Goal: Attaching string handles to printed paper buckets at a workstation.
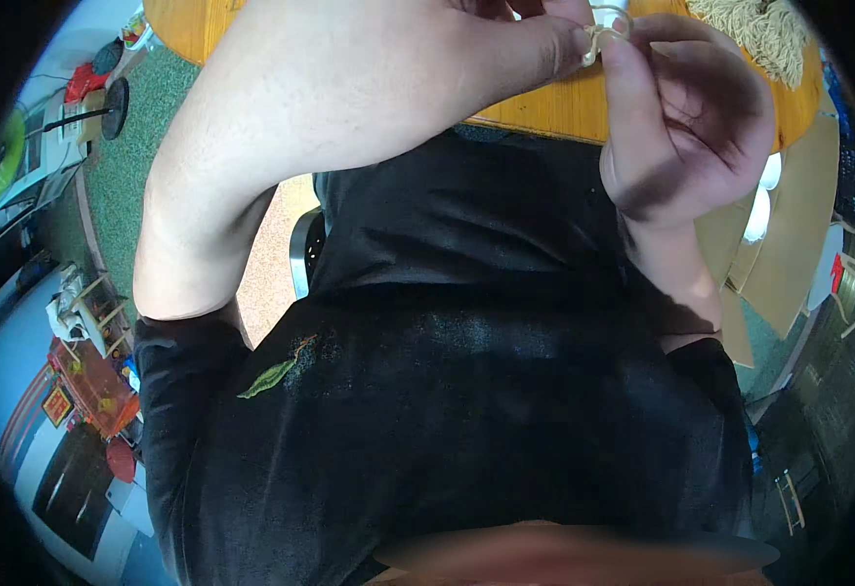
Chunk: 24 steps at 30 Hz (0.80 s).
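Left hand: the left hand (515, 39) reaches across the top of the frame, fingertips pinched on a strand of pale yellow cord (598, 37)
Right hand: the right hand (686, 117) is curled, thumb and forefinger gripping the same cord from the other side
Cord: looped tight between both hands, just under a small white object (610, 10) cut off by the frame edge
Table: a round wooden table (544, 107) lies beneath the hands
Nearby: a bundle of cream yarn (759, 34) rests on the table, close to the right hand
Foreground: a black shirt (466, 371) fills the lower frame
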### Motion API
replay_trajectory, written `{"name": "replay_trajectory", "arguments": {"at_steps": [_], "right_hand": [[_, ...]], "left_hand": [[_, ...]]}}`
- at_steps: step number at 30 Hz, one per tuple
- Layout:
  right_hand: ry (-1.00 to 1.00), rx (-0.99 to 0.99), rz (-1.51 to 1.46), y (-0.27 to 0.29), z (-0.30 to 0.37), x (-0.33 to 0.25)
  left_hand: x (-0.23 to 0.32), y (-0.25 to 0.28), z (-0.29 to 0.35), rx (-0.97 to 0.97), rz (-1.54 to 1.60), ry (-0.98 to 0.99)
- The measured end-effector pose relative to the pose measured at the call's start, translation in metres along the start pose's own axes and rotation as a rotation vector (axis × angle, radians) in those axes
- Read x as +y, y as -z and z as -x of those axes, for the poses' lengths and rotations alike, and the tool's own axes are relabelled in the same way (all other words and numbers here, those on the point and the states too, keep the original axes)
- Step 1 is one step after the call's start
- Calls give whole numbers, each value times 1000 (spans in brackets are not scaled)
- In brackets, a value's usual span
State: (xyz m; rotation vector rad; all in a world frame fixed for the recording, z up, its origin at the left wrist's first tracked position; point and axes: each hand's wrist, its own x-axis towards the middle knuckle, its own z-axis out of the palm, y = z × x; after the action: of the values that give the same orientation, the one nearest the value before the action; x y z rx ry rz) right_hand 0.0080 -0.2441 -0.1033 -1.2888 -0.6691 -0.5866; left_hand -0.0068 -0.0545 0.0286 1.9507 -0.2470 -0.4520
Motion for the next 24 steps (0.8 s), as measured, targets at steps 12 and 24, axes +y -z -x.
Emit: {"name": "replay_trajectory", "arguments": {"at_steps": [12,24], "right_hand": [[-444,65,251,-23,-24,-46],[-399,-154,345,4,-6,-44]], "left_hand": [[3,0,-2,-21,-44,-4],[-14,2,-12,-68,175,-2]]}}
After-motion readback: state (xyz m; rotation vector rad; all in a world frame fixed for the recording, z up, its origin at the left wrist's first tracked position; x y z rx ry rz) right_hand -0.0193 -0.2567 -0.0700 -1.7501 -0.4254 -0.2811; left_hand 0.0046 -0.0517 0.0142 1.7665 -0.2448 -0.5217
